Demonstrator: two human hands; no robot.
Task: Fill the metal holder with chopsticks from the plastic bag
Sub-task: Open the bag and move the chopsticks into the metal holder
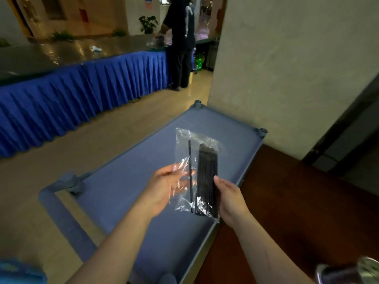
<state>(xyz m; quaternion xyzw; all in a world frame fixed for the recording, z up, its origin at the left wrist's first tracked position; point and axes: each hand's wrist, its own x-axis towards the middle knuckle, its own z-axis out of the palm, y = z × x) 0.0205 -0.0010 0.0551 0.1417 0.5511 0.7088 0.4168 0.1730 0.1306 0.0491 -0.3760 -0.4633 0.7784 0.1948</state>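
A clear plastic bag [184,144] with a bundle of black chopsticks [207,177] is held up over a grey-blue cart top [127,181]. One single chopstick [190,160] lies apart at the bag's left side. My right hand [229,199] grips the bundle through the bag at its lower right, thumb on the edge. My left hand [164,187] lies with fingers spread behind the bag's left side, touching the plastic. A shiny metal holder [352,271] shows partly at the bottom right corner.
The cart has a handle [61,210] at the left and corner posts [198,103] at the far end. A dark wooden surface [287,201] lies to the right. A blue-skirted long table [82,89] and a standing person [180,37] are across the floor. A pale wall [287,68] rises right.
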